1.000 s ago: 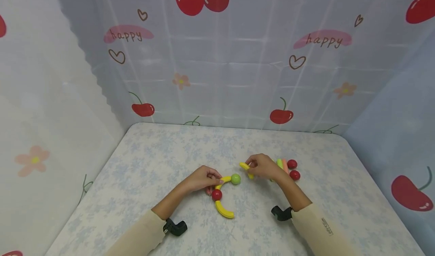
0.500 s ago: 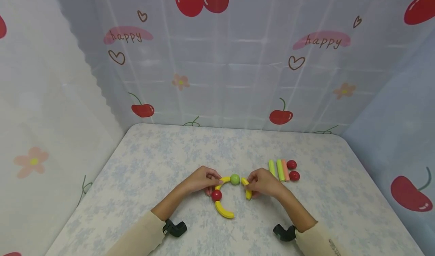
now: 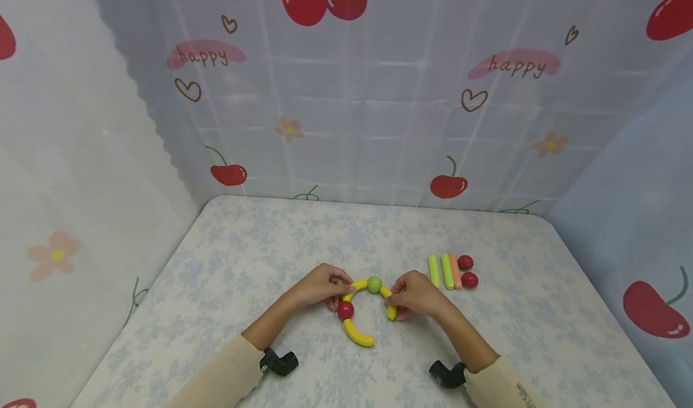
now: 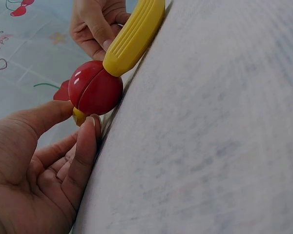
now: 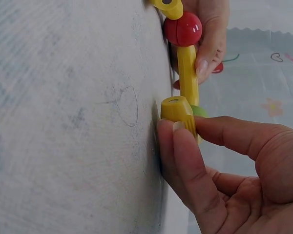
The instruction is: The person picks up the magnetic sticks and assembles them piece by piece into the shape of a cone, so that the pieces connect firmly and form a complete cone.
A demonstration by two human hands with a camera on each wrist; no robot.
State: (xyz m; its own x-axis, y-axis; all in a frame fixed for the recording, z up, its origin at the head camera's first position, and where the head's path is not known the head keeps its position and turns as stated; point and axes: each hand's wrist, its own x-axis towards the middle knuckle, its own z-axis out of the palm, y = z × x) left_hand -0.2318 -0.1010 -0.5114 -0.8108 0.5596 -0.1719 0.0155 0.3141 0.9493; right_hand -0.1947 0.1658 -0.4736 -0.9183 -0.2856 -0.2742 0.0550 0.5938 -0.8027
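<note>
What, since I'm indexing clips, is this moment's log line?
left hand: pinches upper-left curved yellow rod; right hand: pinches right curved yellow rod beside green ball; unheld: lower-left curved yellow rod touching red ball

Left arm [image 3: 271,321] extends from lower left, right arm [image 3: 467,333] from lower right, both angled inward. Left hand [image 3: 327,287] pinching, thumb [image 4: 51,117] opposite fingers [image 4: 84,156]. Right hand [image 3: 419,293] also pinching, thumb against fingertips. Hands apart.

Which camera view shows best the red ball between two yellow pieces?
The left wrist view: the red ball looks largest there, its groove clear. The head view shows it small; the right wrist view, partly behind a yellow piece.
</note>
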